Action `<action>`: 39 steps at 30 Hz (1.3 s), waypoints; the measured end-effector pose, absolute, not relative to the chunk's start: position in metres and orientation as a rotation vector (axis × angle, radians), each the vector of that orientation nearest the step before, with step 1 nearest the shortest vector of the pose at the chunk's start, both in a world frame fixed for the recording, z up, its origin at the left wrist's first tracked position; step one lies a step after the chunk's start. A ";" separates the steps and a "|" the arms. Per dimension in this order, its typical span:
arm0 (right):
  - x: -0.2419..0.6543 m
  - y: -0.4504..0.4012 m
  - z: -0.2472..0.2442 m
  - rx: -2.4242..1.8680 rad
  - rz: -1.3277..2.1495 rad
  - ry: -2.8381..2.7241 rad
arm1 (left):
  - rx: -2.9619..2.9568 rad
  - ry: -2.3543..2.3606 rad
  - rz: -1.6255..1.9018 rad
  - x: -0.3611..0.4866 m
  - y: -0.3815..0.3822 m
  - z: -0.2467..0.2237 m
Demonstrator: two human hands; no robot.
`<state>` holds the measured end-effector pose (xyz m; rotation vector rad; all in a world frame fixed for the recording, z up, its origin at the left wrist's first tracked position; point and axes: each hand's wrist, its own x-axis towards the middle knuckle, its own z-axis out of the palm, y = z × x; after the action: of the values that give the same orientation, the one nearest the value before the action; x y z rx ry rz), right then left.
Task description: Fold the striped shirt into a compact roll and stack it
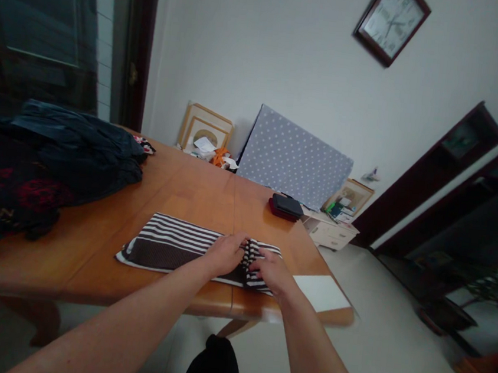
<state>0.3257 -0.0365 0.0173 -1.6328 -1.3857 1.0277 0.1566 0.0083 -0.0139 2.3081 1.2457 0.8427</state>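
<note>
A brown-and-white striped garment (pixel 172 243) lies folded into a long flat strip along the near side of the table. Its right end is turned over and bunched up between my hands. My left hand (pixel 226 254) rests on the strip, its fingers closed on the bunched edge. Just to the right, my right hand (pixel 270 270) has its fingers curled on the turned-over striped part. The fingertips are partly hidden in the cloth, and the hands are a little apart.
Dark clothes (pixel 78 157) are heaped on the wooden table (pixel 199 187) at the left. A dark wallet-like stack (pixel 286 207) lies near the far right edge. White paper (pixel 322 292) sits at the right corner. Behind stands a panel under grey dotted cloth (pixel 296 156).
</note>
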 end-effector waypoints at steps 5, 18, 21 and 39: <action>0.319 -0.047 0.025 -1.524 1.142 -1.342 | 2.429 1.177 0.829 0.157 0.003 -0.010; 0.403 -0.080 0.016 -1.521 0.651 -1.086 | 2.470 1.263 0.678 0.164 0.003 -0.012; 0.395 -0.091 -0.003 -1.669 0.509 -1.469 | 2.497 1.263 0.655 0.165 0.003 -0.015; 0.353 -0.042 0.019 -1.520 0.197 -2.272 | 2.499 1.268 0.726 0.164 0.016 -0.027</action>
<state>0.3531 -0.0415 0.0190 -1.5196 -2.2722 0.1968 0.1640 0.0161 -0.0272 2.4991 1.2677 0.7265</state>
